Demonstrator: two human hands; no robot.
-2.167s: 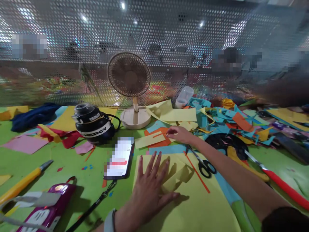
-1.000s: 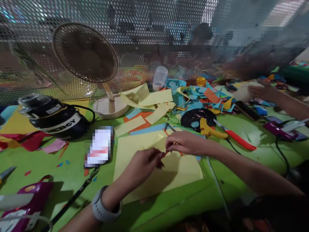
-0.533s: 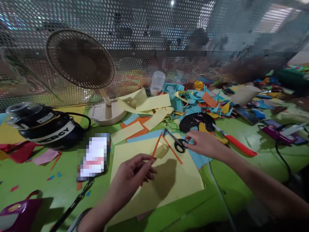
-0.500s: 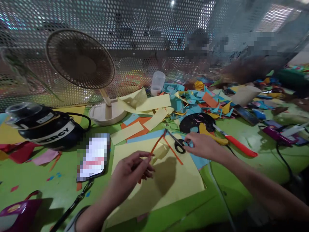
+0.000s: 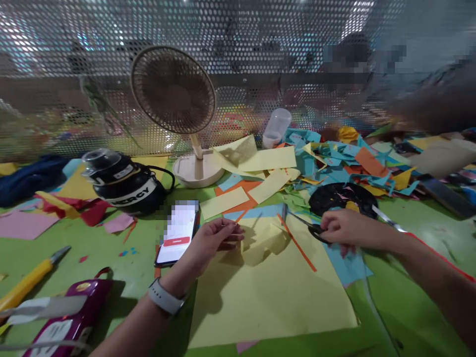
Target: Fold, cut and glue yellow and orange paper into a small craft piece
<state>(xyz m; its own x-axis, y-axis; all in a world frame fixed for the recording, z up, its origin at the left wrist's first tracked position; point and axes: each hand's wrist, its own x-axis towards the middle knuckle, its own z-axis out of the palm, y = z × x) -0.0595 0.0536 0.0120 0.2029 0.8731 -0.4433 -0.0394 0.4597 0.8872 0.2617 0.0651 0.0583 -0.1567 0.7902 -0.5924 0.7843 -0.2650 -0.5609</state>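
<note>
My left hand (image 5: pixel 217 238), wearing a white-banded watch, pinches a thin orange paper strip (image 5: pixel 241 216) between thumb and finger. My right hand (image 5: pixel 345 230) is closed round the black handle of a pair of scissors (image 5: pixel 316 231), whose blades point left. Another orange paper strip (image 5: pixel 299 245) slants across a large yellow sheet (image 5: pixel 275 307) between the hands. Close to my left fingers, a crumpled yellow piece of paper (image 5: pixel 266 245) rests on that sheet. Blue paper (image 5: pixel 344 265) pokes out from under the sheet, below my right hand.
A desk fan (image 5: pixel 174 89), a black bottle (image 5: pixel 128 186) and a phone (image 5: pixel 177 233) stand or lie to the left. Behind the sheet are paper scraps (image 5: pixel 334 158) and a black round tray (image 5: pixel 327 198). A yellow-handled cutter (image 5: pixel 31 280) lies front left; a perforated metal screen (image 5: pixel 245 54) rises behind.
The view has swung left, so things sit farther right. My right hand has closed on the scissors' handle. The two orange strips, which met at a point, now appear apart.
</note>
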